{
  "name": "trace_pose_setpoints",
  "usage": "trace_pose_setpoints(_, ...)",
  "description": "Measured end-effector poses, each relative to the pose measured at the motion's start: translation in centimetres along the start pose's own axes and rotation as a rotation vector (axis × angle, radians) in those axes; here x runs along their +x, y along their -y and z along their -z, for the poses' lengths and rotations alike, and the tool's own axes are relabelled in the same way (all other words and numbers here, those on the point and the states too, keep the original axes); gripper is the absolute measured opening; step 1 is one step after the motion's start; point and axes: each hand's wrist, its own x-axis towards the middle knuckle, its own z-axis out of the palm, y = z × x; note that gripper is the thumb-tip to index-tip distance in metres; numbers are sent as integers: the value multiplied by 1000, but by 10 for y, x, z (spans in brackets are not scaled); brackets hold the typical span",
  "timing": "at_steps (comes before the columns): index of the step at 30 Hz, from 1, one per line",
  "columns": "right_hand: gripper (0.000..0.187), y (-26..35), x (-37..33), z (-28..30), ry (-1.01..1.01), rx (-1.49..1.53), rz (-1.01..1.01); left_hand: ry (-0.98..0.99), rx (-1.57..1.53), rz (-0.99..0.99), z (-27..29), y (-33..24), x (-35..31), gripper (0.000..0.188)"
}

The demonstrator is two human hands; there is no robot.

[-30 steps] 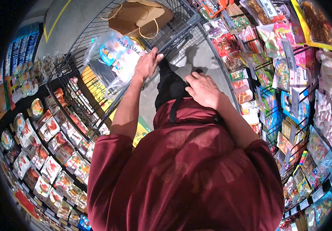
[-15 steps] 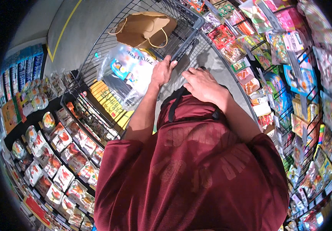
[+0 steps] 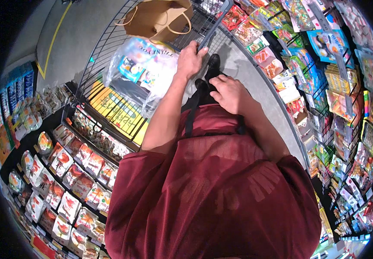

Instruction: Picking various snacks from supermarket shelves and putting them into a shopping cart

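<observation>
My left hand (image 3: 191, 59) is closed round the grey handle (image 3: 215, 28) of a wire shopping cart (image 3: 92, 71), arm stretched forward. My right hand (image 3: 229, 92) hangs in front of my waist, its fingers loosely bent and apart, with nothing visible in it. In the cart stands a brown paper bag (image 3: 141, 21) with twisted handles, its mouth gaping. Nearer to me lies a translucent plastic bag (image 3: 162, 64) with printed lettering. A blue package (image 3: 130, 69) shows through it.
Tight along my left runs a shelf rack of white-and-red food packs (image 3: 70, 203), with a yellow slatted crate (image 3: 104, 101) beside the cart. Hanging snack packets (image 3: 331, 47) line the right side. My black shoe (image 3: 213, 64) stands on the grey floor (image 3: 255, 95) between them.
The cart and its bags have shifted up in view, and my left hand has gone forward with the handle. My right hand is slightly lower. My shoes now show more.
</observation>
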Motion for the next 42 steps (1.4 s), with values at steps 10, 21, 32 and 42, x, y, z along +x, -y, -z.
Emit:
trace_pose_setpoints(10,25,0,-33,-7,-141,100,80,-757,-337,277,33,82,-87,25)
trace_pose_setpoints(21,32,9,-44,13,116,-156,-191,-183,199,443,41,273,-62,60)
trace_pose_setpoints(32,35,11,-76,21,114,-80,-377,-370,316,690,29,313,-59,79)
trace_pose_setpoints(42,26,10,-78,2,-43,-59,-247,-417,-422,942,74,382,-85,115)
